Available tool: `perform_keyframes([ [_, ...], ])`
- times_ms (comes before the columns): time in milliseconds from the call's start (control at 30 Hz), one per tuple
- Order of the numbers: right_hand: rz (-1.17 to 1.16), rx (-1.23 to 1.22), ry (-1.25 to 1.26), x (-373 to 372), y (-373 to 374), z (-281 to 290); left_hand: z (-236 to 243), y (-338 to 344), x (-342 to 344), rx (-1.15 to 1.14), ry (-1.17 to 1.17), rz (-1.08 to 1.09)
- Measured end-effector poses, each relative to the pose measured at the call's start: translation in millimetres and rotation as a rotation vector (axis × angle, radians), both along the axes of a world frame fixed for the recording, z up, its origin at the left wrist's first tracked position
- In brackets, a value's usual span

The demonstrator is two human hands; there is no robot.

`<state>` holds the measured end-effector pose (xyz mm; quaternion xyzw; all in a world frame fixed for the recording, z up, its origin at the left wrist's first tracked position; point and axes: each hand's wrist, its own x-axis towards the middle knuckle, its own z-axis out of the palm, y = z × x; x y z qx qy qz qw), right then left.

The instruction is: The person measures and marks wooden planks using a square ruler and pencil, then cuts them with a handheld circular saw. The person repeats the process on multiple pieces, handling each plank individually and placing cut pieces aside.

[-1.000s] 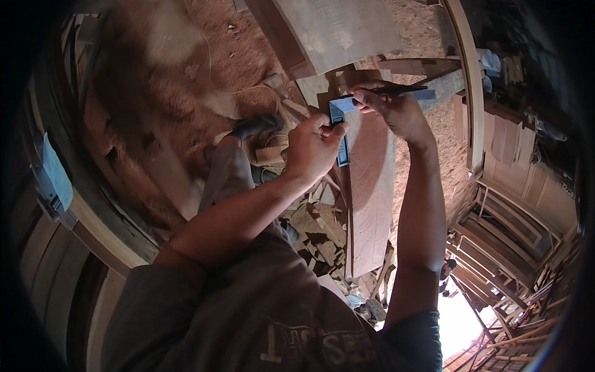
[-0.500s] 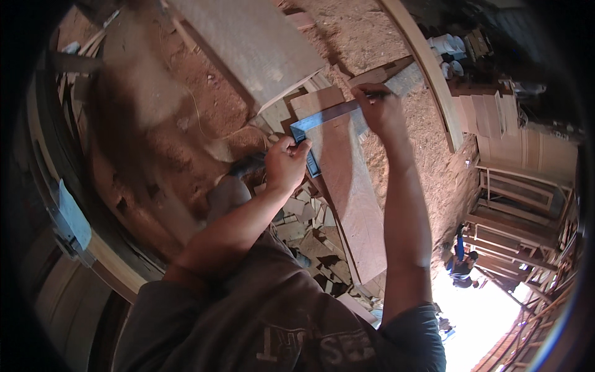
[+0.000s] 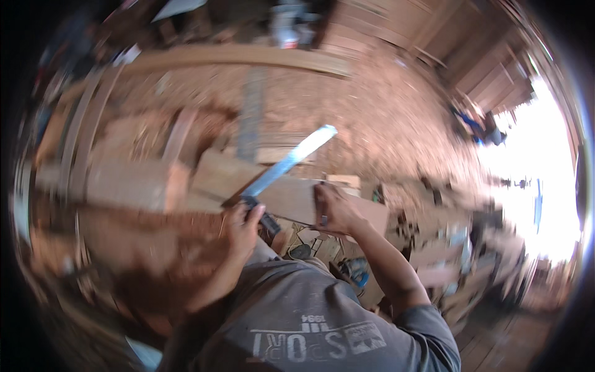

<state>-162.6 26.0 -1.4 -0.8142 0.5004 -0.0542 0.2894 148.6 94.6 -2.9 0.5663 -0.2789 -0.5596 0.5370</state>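
Observation:
My left hand [image 3: 240,228] is closed on the dark stock of a try square [image 3: 288,162]. Its bright metal blade slants up and right, crossing over a wooden board [image 3: 286,195] in front of me. Farther right, my right hand [image 3: 336,212] grips the board across its width, fingers curled over it. A small dark bit shows by those fingers, too blurred to name. Part of the board is hidden beneath the blade and my right hand.
A long beam [image 3: 235,57] stretches across the far side. Thick timber [image 3: 127,186] lies to the left. Below the board are wood scraps [image 3: 325,249] and a blue object [image 3: 356,270]. A person [image 3: 486,127] is at the far right.
My view has swung round and is blurred. The square's blade has come off its line across the board and now points up-right. My right hand has moved from the blade onto the board.

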Motion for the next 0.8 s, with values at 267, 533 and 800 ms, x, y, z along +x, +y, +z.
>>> perform_keyframes([
  [267,-0.607,-0.309,-0.142,-84,121,31,67,-35,-46,-0.193,0.079,-0.067],
  [533,-2.008,-0.067,-0.532,-189,252,-56,58,-36,-74,-0.16,-0.009,-0.1],
  [800,-2.015,-0.311,-0.441,-518,289,-72,42,-28,-51,-0.124,0.001,-0.026],
])
